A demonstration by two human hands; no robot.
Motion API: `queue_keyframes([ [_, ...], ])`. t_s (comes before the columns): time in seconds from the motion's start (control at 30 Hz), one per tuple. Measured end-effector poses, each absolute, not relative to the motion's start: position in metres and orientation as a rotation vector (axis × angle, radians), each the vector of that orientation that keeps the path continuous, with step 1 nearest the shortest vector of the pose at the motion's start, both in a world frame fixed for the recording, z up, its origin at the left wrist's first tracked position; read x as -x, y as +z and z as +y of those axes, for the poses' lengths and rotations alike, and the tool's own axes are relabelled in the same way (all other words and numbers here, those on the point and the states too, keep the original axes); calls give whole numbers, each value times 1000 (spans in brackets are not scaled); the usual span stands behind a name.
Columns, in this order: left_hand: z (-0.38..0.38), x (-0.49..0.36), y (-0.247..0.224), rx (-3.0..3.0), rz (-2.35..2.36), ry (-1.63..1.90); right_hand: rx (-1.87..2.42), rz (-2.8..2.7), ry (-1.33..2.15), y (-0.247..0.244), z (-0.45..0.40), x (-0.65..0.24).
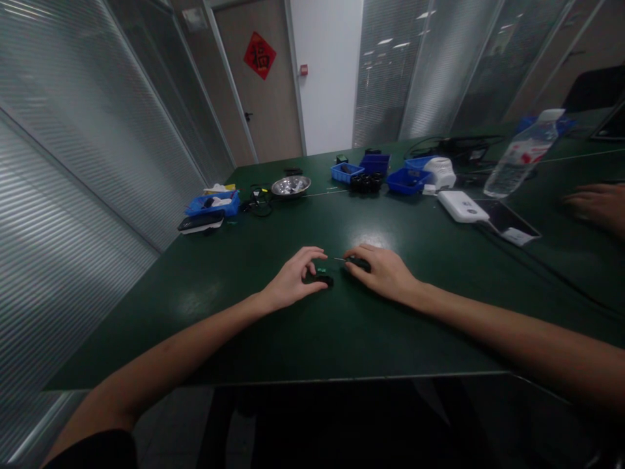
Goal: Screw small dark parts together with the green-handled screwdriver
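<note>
Screwdriver [361,263], handle partly hidden, pinched in right grip [383,268]; left grip [291,277] spread, black part [327,281] by thumb indistinct.

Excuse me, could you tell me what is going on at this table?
A person's right hand holds a small screwdriver-like tool, its thin metal tip pointing towards the left hand. The left hand is curved around a small green piece and a black piece; whether it grips either is hard to tell. The tip appears apart from both pieces. Another person's hand shows at the right edge, beyond the bottle.
</note>
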State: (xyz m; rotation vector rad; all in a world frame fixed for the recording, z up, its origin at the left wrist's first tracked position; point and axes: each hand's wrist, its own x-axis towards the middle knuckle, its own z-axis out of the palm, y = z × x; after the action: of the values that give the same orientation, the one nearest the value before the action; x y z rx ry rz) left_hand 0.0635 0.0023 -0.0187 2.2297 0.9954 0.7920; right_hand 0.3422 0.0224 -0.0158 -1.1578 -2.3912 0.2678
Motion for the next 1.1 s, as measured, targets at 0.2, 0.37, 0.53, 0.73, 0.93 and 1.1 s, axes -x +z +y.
queue_keyframes([
  [0.2,-2,-65,-10,-2354,1036,765,1186,-2397,273,-14,21,-341],
  [0.37,-3,-64,-9,-2431,1082,754,1191,-2398,287,-14,21,-342],
  [0.53,-7,-65,-10,-2514,1095,640,1168,-2398,280,-17,22,-343],
  [0.73,10,-27,-10,-2533,1227,499,1173,-2397,280,-14,21,-344],
  [0.93,60,111,-11,-2251,1825,527,1162,-2395,300,-14,21,-343],
  [1.1,60,243,4,-1845,2423,243,1155,-2409,276,-15,21,-342],
])
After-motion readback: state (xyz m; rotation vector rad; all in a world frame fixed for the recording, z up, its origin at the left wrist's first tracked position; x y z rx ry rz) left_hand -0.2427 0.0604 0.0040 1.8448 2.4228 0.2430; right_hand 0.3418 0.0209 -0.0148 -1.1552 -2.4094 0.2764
